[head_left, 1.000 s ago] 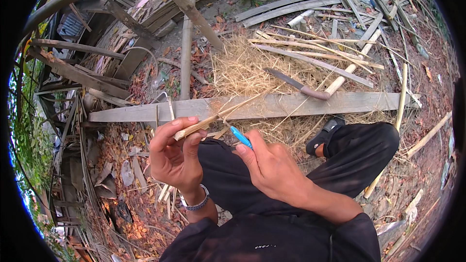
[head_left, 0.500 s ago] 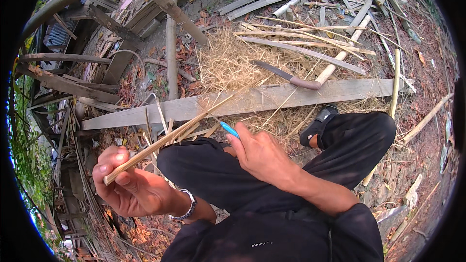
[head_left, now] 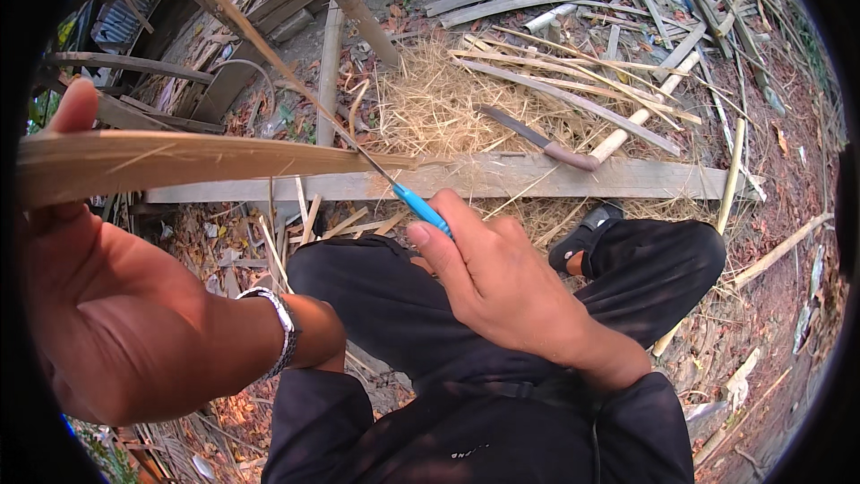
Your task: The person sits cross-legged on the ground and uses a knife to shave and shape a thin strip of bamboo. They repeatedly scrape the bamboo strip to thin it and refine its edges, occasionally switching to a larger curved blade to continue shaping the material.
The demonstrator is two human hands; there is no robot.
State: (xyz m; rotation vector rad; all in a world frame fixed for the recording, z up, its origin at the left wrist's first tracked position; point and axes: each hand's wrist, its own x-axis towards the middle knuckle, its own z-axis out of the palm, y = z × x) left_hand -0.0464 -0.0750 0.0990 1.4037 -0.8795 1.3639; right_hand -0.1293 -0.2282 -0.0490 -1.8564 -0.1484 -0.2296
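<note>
My left hand (head_left: 134, 323), wearing a bracelet at the wrist, is closed on a pale bamboo strip (head_left: 197, 161) held close to the head camera. Its thumb is above the strip and the other fingers are partly hidden below. The strip's far end reaches the plank. My right hand (head_left: 502, 273) grips a blue-handled knife (head_left: 421, 208). From its handle a long, thin brownish length slants up and left past the strip; it looks like the blade seen edge-on. Whether it touches the strip I cannot tell.
A grey plank (head_left: 627, 177) lies across in front of my knees. On it rests a brown-handled knife (head_left: 569, 157), beside a heap of shavings (head_left: 439, 99). Split strips (head_left: 573, 81) lie beyond. Posts (head_left: 349, 0) and boards stand at the far left.
My left hand has come nearer the camera and turned, bringing the strip up and leftward. My right hand stays nearly in place, with more of the blue handle and the long thin length now showing.
</note>
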